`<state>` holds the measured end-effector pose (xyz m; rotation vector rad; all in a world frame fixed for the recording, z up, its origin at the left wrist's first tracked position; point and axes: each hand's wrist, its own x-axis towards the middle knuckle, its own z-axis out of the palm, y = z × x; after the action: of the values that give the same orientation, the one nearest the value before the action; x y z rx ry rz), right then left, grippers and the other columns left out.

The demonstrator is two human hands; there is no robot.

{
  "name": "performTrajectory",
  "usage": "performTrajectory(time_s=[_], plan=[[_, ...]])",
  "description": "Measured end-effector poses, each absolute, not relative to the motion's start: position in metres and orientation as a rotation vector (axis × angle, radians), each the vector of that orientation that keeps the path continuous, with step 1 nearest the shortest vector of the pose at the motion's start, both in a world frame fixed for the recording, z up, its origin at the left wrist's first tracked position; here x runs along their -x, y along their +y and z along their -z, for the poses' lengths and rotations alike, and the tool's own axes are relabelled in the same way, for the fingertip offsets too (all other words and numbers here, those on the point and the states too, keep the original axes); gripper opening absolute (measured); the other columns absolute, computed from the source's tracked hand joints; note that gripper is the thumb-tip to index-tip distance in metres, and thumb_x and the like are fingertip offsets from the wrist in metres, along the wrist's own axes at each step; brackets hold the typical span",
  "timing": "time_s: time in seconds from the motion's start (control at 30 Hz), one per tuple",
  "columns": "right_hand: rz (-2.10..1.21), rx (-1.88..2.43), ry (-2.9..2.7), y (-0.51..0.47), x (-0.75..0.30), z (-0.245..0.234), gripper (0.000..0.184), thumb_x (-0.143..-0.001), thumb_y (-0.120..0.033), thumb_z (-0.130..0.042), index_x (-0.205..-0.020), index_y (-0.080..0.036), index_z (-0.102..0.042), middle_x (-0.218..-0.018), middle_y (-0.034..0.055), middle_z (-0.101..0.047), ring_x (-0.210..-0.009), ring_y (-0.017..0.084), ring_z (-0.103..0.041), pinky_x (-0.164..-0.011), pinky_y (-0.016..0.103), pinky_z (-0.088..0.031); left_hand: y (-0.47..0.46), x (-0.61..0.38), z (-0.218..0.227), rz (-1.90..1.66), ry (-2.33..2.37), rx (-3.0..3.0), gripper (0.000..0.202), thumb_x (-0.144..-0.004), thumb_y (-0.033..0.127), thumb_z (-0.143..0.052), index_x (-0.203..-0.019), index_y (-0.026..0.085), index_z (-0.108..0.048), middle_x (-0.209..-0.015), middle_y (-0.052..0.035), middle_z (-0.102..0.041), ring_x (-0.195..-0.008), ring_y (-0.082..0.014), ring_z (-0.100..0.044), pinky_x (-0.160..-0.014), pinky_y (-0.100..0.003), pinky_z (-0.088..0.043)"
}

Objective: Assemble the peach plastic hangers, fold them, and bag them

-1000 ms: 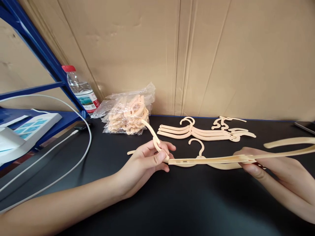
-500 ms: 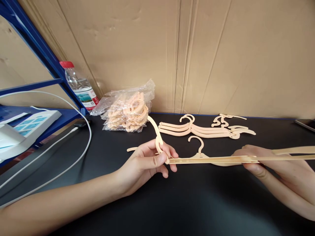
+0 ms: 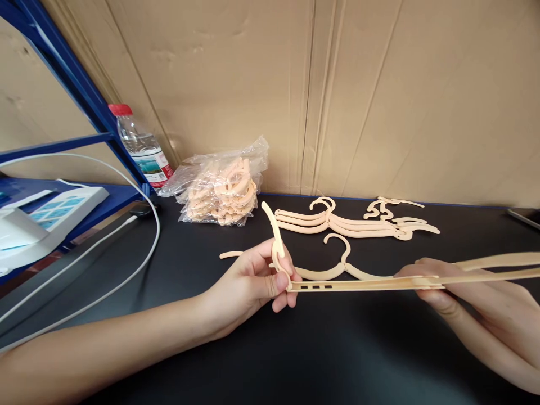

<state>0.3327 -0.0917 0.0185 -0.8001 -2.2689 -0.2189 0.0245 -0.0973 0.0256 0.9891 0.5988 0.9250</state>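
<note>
A beige plastic folding hanger [image 3: 350, 286] stretches between my two hands, seen edge-on above the black table. My left hand [image 3: 264, 281] pinches its left end, where a curved arm [image 3: 273, 228] sticks up past the fingers. Slots show along the edge near that hand. My right hand [image 3: 459, 304] grips the hanger near a joint, and two long strips run on past it to the right edge of view. Just behind lies another beige hanger [image 3: 345, 259] with its hook toward the back, partly hidden by my hands.
Several stacked hangers [image 3: 354, 224] lie farther back, with a folded hanger [image 3: 382, 208] behind them. A clear bag of hangers [image 3: 221, 188] sits left of these. A water bottle [image 3: 145, 154], white cable [image 3: 158, 225], power strip [image 3: 71, 208] and blue shelf [image 3: 84, 138] are at left; a phone-like device [image 3: 525, 216] is far right.
The held hanger has lowered and tilted slightly, so its edge slots now show dark and more of the hanger behind is visible. Both hands keep their hold.
</note>
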Motion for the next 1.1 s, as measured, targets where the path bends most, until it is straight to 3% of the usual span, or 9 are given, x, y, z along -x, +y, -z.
performTrajectory(time_s=[0.2,0.43,0.57,0.77,0.9,1.1], plan=[[0.221,0.814,-2.234,-0.099,-0.330,-0.013,0.014,-0.094,-0.025,-0.050,-0.103,-0.028,-0.060,-0.089,0.0013,-0.075,-0.076,0.015,-0.072,-0.076,0.019,-0.057,-0.098,-0.026,-0.022,-0.965,0.657,-1.000,0.024,-0.081,0.019,-0.075,-0.076,0.016,-0.052,-0.069,0.0007,-0.061,-0.056,-0.0071,-0.053,-0.049,-0.016,-0.033],[0.119,1.023,-2.168,-0.114,-0.333,-0.008,0.021,-0.091,-0.029,-0.053,-0.109,-0.035,-0.060,-0.098,0.0006,-0.074,-0.082,0.025,-0.071,-0.073,0.033,-0.058,-0.101,-0.029,-0.023,-1.043,0.732,-1.058,0.025,-0.082,0.021,-0.075,-0.074,0.016,-0.051,-0.067,0.0020,-0.060,-0.053,-0.0062,-0.052,-0.052,-0.018,-0.037],[-0.010,1.191,-2.106,-0.118,-0.333,-0.005,0.010,-0.091,-0.038,-0.054,-0.099,-0.035,-0.059,-0.083,-0.0009,-0.072,-0.066,0.023,-0.069,-0.054,0.030,-0.053,-0.105,-0.031,-0.024,-1.141,0.755,-1.063,0.026,-0.081,0.020,-0.076,-0.073,0.016,-0.051,-0.071,0.0025,-0.060,-0.057,-0.0070,-0.055,-0.054,-0.018,-0.042],[-0.108,1.284,-2.078,-0.116,-0.324,-0.010,0.015,-0.092,-0.044,-0.053,-0.097,-0.031,-0.058,-0.071,-0.0029,-0.066,-0.052,0.015,-0.061,-0.045,0.022,-0.046,-0.106,-0.032,-0.022,-1.176,0.795,-1.004,0.022,-0.079,0.018,-0.077,-0.073,0.015,-0.055,-0.077,0.0008,-0.063,-0.064,-0.0093,-0.061,-0.059,-0.018,-0.049],[-0.159,1.303,-2.050,-0.110,-0.321,-0.017,0.014,-0.094,-0.041,-0.053,-0.101,-0.030,-0.057,-0.068,-0.0040,-0.067,-0.056,0.014,-0.064,-0.045,0.015,-0.046,-0.108,-0.034,-0.025,-1.176,0.820,-0.931,0.022,-0.076,0.016,-0.079,-0.073,0.015,-0.057,-0.084,0.0001,-0.065,-0.065,-0.0073,-0.062,-0.062,-0.017,-0.050],[-0.239,1.308,-1.887,-0.105,-0.319,-0.020,0.023,-0.088,-0.043,-0.059,-0.103,-0.027,-0.063,-0.072,-0.0013,-0.072,-0.058,0.014,-0.068,-0.054,0.013,-0.053,-0.111,-0.037,-0.029,-1.137,0.870,-0.860,0.022,-0.079,0.019,-0.077,-0.073,0.016,-0.056,-0.077,0.0008,-0.064,-0.066,-0.0084,-0.060,-0.061,-0.017,-0.050]])
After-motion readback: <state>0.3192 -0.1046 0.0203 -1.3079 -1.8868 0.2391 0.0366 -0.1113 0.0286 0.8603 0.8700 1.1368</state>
